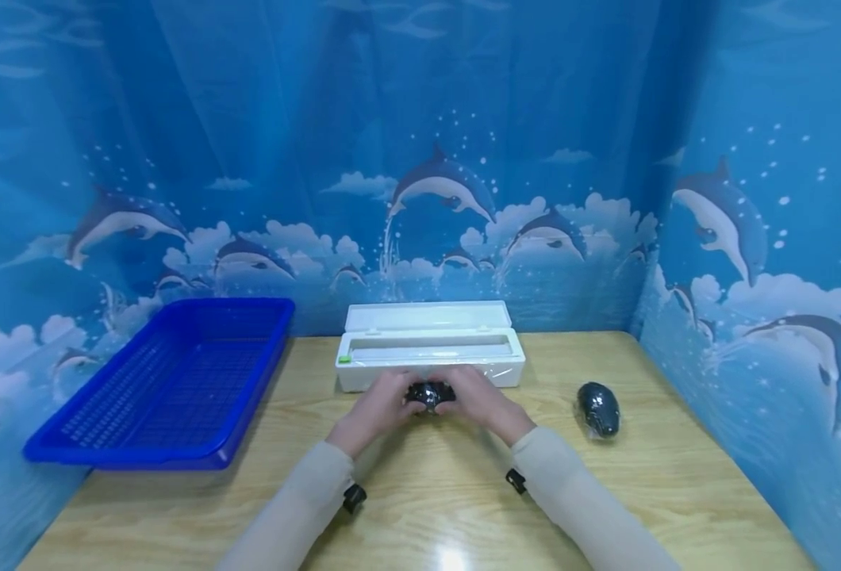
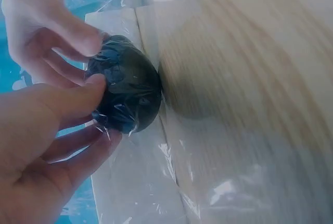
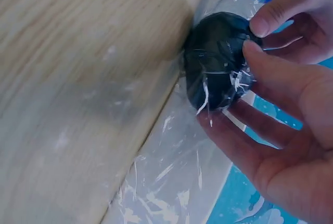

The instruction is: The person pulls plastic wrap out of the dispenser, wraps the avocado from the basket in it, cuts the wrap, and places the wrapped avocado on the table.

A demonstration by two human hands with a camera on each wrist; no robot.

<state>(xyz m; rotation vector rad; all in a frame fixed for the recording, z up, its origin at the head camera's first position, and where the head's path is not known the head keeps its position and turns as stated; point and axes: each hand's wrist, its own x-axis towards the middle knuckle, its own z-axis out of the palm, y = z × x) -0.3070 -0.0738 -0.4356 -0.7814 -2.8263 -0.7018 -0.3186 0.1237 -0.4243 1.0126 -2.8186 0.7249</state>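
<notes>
Both hands hold a black computer mouse [image 1: 431, 395] wrapped in clear film, just in front of a white cling film box. My left hand [image 1: 383, 403] grips its left end, and my right hand [image 1: 476, 398] grips the right end. In the left wrist view, thumbs and fingertips press the shiny film against the mouse [image 2: 130, 88]. Wrinkled clear film also shows around the mouse [image 3: 214, 60] in the right wrist view. The white box [image 1: 363, 380] stands with its lid raised, a pale roll [image 1: 431, 352] inside.
A second black mouse [image 1: 599, 410], also in clear film, lies on the wooden table [image 1: 435, 492] to the right. At the left is a blue plastic basket [image 1: 255, 412]. Blue dolphin-printed curtains [image 1: 306, 159] enclose the back and sides.
</notes>
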